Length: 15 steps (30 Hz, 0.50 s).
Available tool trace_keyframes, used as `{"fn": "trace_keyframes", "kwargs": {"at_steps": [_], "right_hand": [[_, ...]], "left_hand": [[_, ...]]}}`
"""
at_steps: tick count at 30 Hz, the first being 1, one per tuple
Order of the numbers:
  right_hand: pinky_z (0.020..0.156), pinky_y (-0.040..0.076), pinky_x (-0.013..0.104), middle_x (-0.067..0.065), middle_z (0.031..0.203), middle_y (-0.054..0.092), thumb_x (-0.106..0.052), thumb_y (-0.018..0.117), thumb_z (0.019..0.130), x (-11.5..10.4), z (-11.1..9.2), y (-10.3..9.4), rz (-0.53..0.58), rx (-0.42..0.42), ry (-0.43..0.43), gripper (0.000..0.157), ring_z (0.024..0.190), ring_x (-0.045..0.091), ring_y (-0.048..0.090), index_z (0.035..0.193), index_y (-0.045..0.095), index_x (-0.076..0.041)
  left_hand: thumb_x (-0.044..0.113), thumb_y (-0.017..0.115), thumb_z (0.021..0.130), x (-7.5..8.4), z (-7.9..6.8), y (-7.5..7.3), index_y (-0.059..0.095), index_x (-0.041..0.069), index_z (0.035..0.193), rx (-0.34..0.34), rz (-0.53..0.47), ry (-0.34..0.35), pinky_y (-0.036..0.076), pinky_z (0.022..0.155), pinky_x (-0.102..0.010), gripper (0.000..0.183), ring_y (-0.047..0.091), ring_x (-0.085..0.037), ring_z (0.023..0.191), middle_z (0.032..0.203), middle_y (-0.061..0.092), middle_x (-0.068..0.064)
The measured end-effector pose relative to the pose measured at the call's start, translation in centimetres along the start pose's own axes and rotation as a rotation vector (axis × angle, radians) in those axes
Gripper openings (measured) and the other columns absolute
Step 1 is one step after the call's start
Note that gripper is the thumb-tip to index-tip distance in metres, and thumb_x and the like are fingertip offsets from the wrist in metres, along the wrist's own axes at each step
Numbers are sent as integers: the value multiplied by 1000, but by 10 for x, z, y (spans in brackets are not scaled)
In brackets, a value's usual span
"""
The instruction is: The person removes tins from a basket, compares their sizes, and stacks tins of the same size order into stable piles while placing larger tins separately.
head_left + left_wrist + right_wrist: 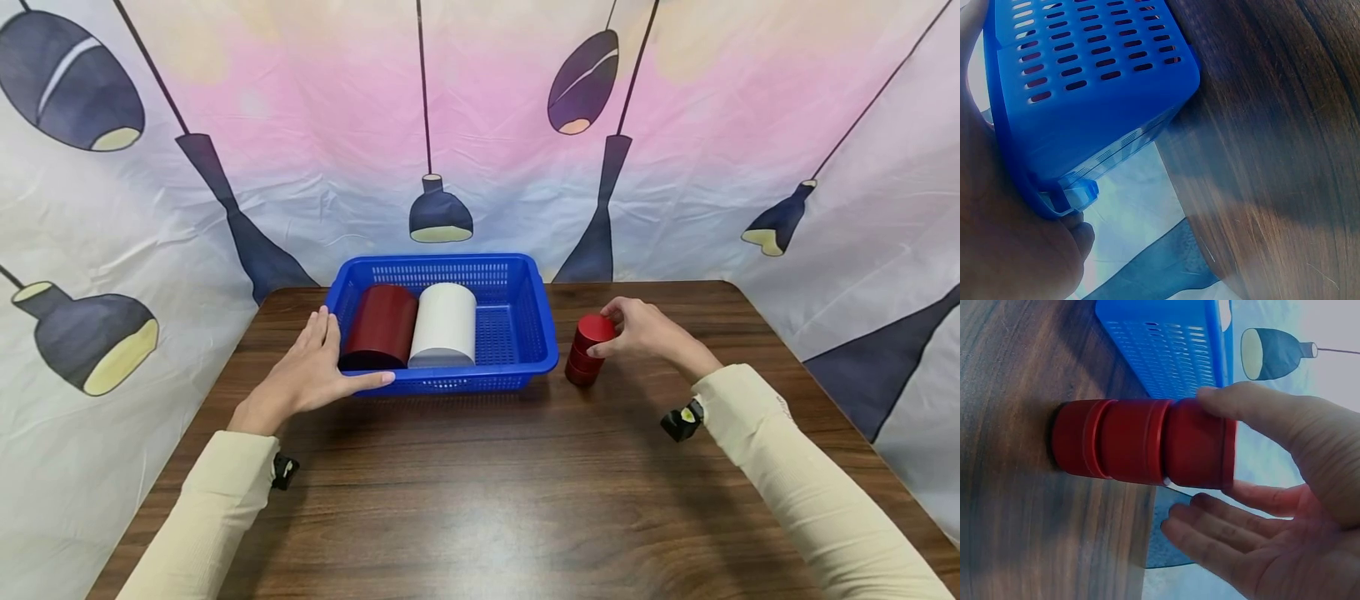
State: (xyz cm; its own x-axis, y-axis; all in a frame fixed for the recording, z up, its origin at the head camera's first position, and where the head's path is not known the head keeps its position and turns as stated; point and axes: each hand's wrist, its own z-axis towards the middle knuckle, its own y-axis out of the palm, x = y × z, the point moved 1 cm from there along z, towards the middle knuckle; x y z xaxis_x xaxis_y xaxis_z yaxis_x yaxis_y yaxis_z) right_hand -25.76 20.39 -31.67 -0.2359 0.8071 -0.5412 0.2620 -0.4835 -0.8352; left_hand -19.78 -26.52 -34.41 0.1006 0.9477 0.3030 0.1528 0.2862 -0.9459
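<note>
Head view: the right hand [647, 329] pinches the red canister [587, 353] at its top between thumb and fingertip; it is upright, just right of the basket [546, 337]. The left hand [306, 375], fingers extended, rests on the basket's near-left corner. Inside, a maroon cylinder [382, 321] and a white cylinder [445, 321] lie side by side.

wood-grain brown table [480, 475], glossy, across lower half of frame | blue perforated plastic basket [465, 379] flat on it, centre of frame, by the far edge | three-section red cylinder [582, 360] upright, right of centre, just beside basket
</note>
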Motion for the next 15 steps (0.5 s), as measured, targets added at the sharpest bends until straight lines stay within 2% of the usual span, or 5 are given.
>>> {"fn": "trace_keyframes", "kwargs": {"at_steps": [7,15], "right_hand": [[98,49,57,33,130,59,-28,82,85,-6,-8,-13,2,-23,-33,71,117,45,62,133,49,11],[99,48,56,28,128,61,-30,79,87,-27,-11,-20,-11,-4,-47,66,119,42,60,135,50,6]], "left_hand": [[88,54,77,0,0,0,-7,-10,156,-2,-4,6,7,116,-68,140,-14,-45,151,164,-16,-27],[88,54,77,0,0,0,-7,-10,156,-4,0,7,7,117,-67,140,-14,-45,151,164,-17,-27]]}}
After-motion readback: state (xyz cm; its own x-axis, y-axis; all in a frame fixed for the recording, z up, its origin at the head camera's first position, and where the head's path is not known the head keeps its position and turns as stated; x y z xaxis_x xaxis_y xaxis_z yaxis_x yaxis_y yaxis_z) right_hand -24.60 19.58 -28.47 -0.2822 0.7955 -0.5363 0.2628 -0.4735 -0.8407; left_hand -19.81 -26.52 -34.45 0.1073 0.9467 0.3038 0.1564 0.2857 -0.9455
